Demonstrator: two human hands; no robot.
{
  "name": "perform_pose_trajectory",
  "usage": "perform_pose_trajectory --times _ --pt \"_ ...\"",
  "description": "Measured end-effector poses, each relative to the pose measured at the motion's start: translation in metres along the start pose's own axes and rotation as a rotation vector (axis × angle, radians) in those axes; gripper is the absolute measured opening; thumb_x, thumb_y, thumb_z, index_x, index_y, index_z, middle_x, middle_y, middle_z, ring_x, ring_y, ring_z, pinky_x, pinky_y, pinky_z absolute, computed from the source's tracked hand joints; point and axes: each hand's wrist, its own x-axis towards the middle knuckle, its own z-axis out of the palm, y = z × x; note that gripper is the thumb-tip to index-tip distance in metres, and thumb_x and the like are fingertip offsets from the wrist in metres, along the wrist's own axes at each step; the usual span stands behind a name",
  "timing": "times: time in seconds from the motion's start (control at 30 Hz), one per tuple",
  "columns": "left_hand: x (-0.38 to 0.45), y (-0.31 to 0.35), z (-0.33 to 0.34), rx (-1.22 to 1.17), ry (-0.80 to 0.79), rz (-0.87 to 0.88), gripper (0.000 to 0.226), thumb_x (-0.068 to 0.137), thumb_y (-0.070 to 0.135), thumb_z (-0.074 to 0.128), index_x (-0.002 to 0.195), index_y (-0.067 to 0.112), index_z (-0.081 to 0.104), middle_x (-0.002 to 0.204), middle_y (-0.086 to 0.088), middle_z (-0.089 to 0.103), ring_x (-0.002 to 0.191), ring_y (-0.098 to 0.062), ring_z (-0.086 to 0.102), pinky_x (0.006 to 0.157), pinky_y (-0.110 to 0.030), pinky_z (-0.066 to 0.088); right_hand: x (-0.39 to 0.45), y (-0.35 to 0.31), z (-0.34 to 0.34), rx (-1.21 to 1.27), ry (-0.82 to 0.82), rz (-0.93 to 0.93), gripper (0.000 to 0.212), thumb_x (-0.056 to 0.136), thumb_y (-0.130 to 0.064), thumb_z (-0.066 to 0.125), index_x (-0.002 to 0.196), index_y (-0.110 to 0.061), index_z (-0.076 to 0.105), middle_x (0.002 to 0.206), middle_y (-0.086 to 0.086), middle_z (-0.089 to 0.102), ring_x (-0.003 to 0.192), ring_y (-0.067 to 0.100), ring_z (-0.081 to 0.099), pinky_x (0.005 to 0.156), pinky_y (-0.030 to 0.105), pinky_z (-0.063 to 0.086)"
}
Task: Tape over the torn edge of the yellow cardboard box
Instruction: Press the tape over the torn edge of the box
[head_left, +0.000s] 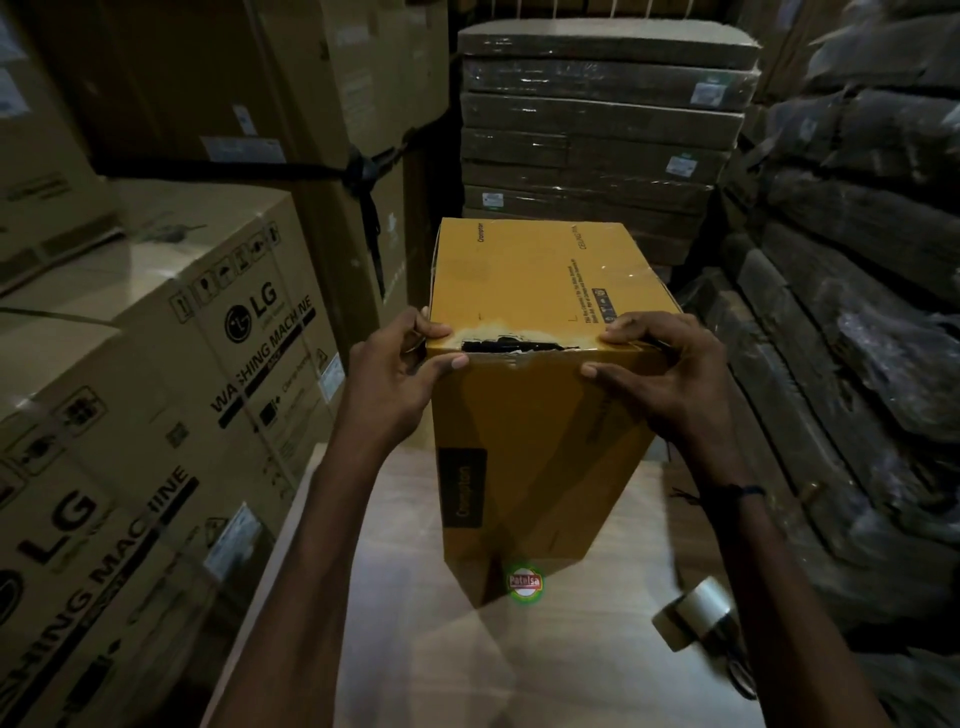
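Head view shows the yellow box (540, 364) upright on the surface (415, 649), left hand (400, 369) and right hand (649, 364) pinching its near top edge beside the tear (511, 344); I'd flatten it before fetching the tape roll (698, 613).

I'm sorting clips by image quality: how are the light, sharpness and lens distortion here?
Head view: dim overall, the yellow box and its tear best lit and sharp; the tape roll is blurred; the washing machine cartons bow with wide-angle distortion.
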Motion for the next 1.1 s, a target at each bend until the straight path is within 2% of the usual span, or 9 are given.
perform_pose_trajectory --times 0.13,0.2,0.37,0.53,0.63,0.77,0.93,1.03,1.1 --pt "0.002 -0.007 -0.009 -0.010 -0.109 0.019 0.022 0.095 0.018 0.071 0.116 0.019 0.065 0.133 0.004 0.063 0.131 -0.019 0.061 0.104 -0.052 0.056 -0.001 0.000 -0.008 -0.008 -0.048 -0.009 0.048 0.069 -0.044 0.092 0.110 -0.022 0.078 0.122 -0.006 0.073 0.124 0.012 0.059 0.098 0.049 0.057" --pt "0.002 -0.007 -0.009 -0.037 -0.110 0.001 0.018 0.097 0.023 0.069 0.114 0.021 0.064 0.135 0.005 0.062 0.135 -0.018 0.057 0.105 -0.052 0.055 -0.001 -0.004 -0.004 -0.014 -0.004 0.000 0.047 0.068 -0.051 0.092 0.106 -0.028 0.078 0.118 -0.012 0.073 0.121 0.004 0.060 0.096 0.044 0.059" --pt "0.000 -0.001 -0.001 -0.022 0.006 0.013 0.017 0.097 0.033 0.069 0.106 0.019 0.066 0.128 0.002 0.068 0.133 -0.019 0.059 0.103 -0.051 0.056 -0.001 -0.005 0.007 -0.034 0.081 0.028 0.040 0.069 -0.066 0.087 0.097 -0.039 0.075 0.110 -0.025 0.071 0.115 -0.002 0.059 0.097 0.055 0.054" --pt "0.001 0.002 -0.005 -0.021 -0.035 0.004 0.019 0.099 0.028 0.068 0.107 0.011 0.066 0.127 0.001 0.067 0.133 -0.021 0.058 0.101 -0.048 0.057 -0.001 0.001 -0.001 0.007 0.017 -0.032 0.039 0.075 -0.055 0.085 0.105 -0.030 0.078 0.115 -0.014 0.074 0.119 0.006 0.061 0.098 0.054 0.054" --pt "0.000 0.006 -0.008 -0.072 -0.085 -0.030 0.019 0.101 0.021 0.063 0.113 0.006 0.064 0.129 0.004 0.063 0.132 -0.020 0.057 0.093 -0.033 0.059 -0.001 0.002 -0.010 0.000 -0.044 -0.036 0.036 0.078 -0.043 0.088 0.110 -0.027 0.078 0.119 -0.013 0.073 0.121 0.000 0.058 0.100 0.045 0.055" --pt "0.001 0.009 -0.009 -0.078 -0.086 -0.105 0.015 0.102 0.019 0.061 0.116 0.015 0.066 0.144 -0.003 0.059 0.134 -0.022 0.055 0.100 -0.042 0.057 0.001 -0.005 -0.013 -0.042 -0.063 0.005 0.032 0.079 -0.024 0.090 0.109 -0.022 0.080 0.117 -0.012 0.073 0.114 -0.017 0.056 0.096 0.028 0.057" --pt "0.010 0.021 0.005 -0.115 0.038 -0.144 0.029 0.090 0.037 0.077 0.112 0.021 0.066 0.120 0.010 0.062 0.114 -0.015 0.057 0.078 -0.027 0.049 0.014 -0.024 0.003 -0.054 0.071 0.150 0.031 0.076 -0.055 0.087 0.081 -0.025 0.079 0.091 -0.012 0.077 0.092 -0.001 0.072 0.086 0.035 0.065" --pt "0.025 0.032 0.016 -0.135 0.048 -0.185 0.045 0.084 0.041 0.082 0.120 0.021 0.063 0.132 0.004 0.054 0.119 -0.019 0.054 0.077 -0.025 0.044 0.027 -0.033 0.013 -0.104 0.103 0.172 0.038 0.071 -0.062 0.085 0.068 -0.026 0.072 0.076 -0.011 0.075 0.076 0.001 0.072 0.076 0.038 0.066" --pt "0.035 0.036 0.024 -0.150 0.007 -0.267 0.053 0.080 0.042 0.086 0.122 0.022 0.060 0.131 0.003 0.049 0.123 -0.023 0.052 0.086 -0.033 0.049 0.032 -0.041 0.021 -0.126 0.071 0.148 0.039 0.069 -0.064 0.084 0.069 -0.027 0.071 0.073 -0.010 0.073 0.072 0.002 0.071 0.071 0.037 0.066"
